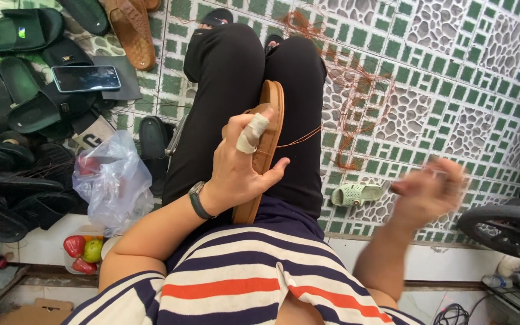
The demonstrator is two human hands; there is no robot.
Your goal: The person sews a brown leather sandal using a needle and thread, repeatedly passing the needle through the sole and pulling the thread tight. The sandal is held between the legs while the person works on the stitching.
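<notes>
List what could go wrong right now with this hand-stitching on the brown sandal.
1. The right hand is blurred, pulling the orange thread taut; a jerk might snap it or tear the stitch.
2. Loose thread loops lie piled on the tiled floor and could knot as they feed.
3. The left hand grips the sandal with a taped finger, so the hold may slip, tilting the sandal on the lap.
</notes>
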